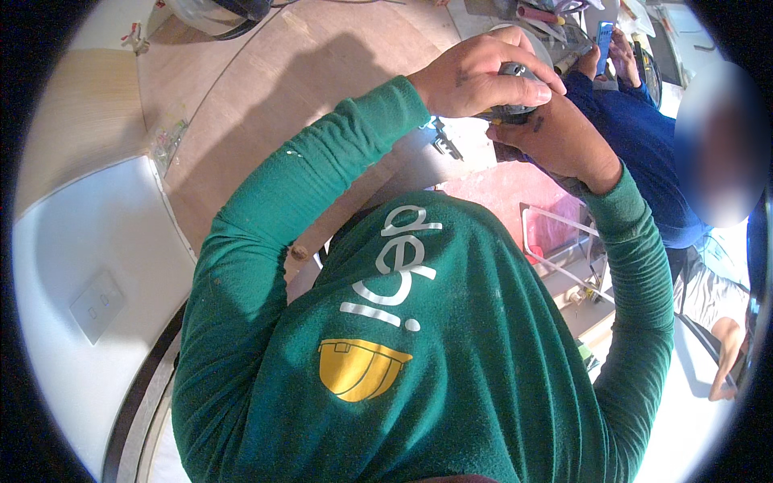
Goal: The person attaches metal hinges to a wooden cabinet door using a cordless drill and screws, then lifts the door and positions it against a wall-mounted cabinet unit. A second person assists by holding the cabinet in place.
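Note:
Both my hands are together in front of me, at the upper middle of the head view. My left hand [487, 76] reaches over a dark grey, rounded, hand-sized device [518, 72] with a bit of yellow low on it; the thumb and fingers are closed about its top. From the other side my right hand [568, 141] comes in under it, fingers curled at its lower part and partly hidden. The two hands overlap, covering most of the device, so its exact kind does not show. Green sleeves cover both my forearms.
To the right, close by, a person in a blue top [636, 153] holds a blue phone [604, 36]. A wooden panel surface [266, 97] spreads at the upper left, beside a white wall with a switch plate [98, 306]. A white metal frame [564, 221] stands right of my torso.

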{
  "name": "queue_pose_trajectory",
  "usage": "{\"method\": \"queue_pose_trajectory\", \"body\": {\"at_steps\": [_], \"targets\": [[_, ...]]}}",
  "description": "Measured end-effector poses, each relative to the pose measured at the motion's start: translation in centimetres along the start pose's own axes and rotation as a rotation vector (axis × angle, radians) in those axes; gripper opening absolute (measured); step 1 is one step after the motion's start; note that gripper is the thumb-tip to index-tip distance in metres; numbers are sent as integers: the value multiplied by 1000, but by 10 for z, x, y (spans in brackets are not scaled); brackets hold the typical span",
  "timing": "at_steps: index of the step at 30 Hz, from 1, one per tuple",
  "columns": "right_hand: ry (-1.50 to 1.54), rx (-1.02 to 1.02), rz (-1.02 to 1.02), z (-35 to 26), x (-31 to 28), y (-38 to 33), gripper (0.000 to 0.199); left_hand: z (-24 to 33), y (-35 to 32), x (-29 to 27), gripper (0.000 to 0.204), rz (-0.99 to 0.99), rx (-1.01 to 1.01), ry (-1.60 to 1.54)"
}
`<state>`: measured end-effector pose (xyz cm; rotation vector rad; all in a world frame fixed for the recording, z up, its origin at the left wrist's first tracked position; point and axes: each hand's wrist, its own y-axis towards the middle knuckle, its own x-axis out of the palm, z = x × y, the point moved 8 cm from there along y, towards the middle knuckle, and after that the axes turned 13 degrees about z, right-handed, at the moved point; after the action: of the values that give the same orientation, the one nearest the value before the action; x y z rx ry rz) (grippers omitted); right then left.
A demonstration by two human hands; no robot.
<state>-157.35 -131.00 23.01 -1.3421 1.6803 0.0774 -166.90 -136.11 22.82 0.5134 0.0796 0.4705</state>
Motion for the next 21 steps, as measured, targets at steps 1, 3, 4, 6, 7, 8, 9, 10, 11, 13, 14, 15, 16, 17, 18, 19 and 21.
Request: {"method": "queue_pose_trajectory", "body": {"at_steps": [1,3,4,6,7,8,9,10,11,13,14,15,16,17,18,19,21], "targets": [[3,-15,5,1,0,0,24,0,0,0,31,5,12,0],[38,-129,65,6,-1,2,24,1,0,0,31,2,12,3],[55,-186,95,6,-2,3,25,1,0,0,31,0,12,4],[0,-184,85,6,-2,4,26,1,-1,-1,31,9,25,20],[-27,-182,81,6,-1,4,26,1,-2,-2,30,13,33,28],[-19,-193,84,6,-2,4,26,1,-1,-2,31,15,28,25],[-10,-205,88,6,-3,4,26,1,-2,-1,31,16,23,22],[-2,-216,91,6,-3,5,25,1,-2,-1,31,17,19,19],[4,-207,91,5,-3,4,25,1,-2,-2,31,20,9,1],[16,-188,92,1,-3,2,25,1,-3,-2,32,25,-10,-33],[-10,-232,99,-1,-4,2,26,1,-3,-2,32,25,-3,-35],[-36,-275,106,-1,-4,3,26,1,-3,-2,32,25,4,-36],[-61,-319,113,-1,-4,4,26,1,-4,-2,32,25,12,-38],[-40,-350,126,-1,-4,4,27,1,-4,-2,32,31,7,-38],[-18,-381,139,0,-4,5,28,1,-5,-2,32,37,2,-37],[-2,-355,131,1,-4,5,28,0,-5,-3,32,43,-3,-37],[24,-248,92,1,-3,5,28,0,-5,-3,32,41,-6,-37]]}}
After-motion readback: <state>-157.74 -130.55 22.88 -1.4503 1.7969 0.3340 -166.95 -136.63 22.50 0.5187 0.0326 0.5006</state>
